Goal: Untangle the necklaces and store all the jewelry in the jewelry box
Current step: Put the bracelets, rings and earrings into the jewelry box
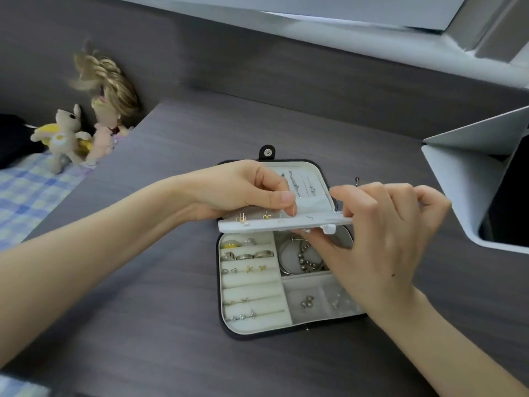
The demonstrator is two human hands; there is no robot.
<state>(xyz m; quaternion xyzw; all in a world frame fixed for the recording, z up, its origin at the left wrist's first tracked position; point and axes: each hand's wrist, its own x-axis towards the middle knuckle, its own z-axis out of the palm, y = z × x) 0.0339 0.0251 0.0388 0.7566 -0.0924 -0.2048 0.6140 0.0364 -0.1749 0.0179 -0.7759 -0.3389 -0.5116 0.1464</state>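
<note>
Left hand (240, 190) and right hand (383, 233) pinching earring panel (286, 223), above open jewelry box (257, 329)

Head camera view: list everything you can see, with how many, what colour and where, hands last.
jewelry box: one, dark outside, pale inside, open, centre
earring panel: one, pale grey, held over the box
gold earrings: a few, on the panel's left part
chains: several, silver, in the lid
rings: several, mostly silver, left rolls
bracelets: a few, silver, upper right compartment
desk: one, dark grey wood grain, under the box
soft toys: two or three, cream, yellow and pink, far left
left hand: grips the panel's far edge
right hand: pinches the panel's right end
</note>
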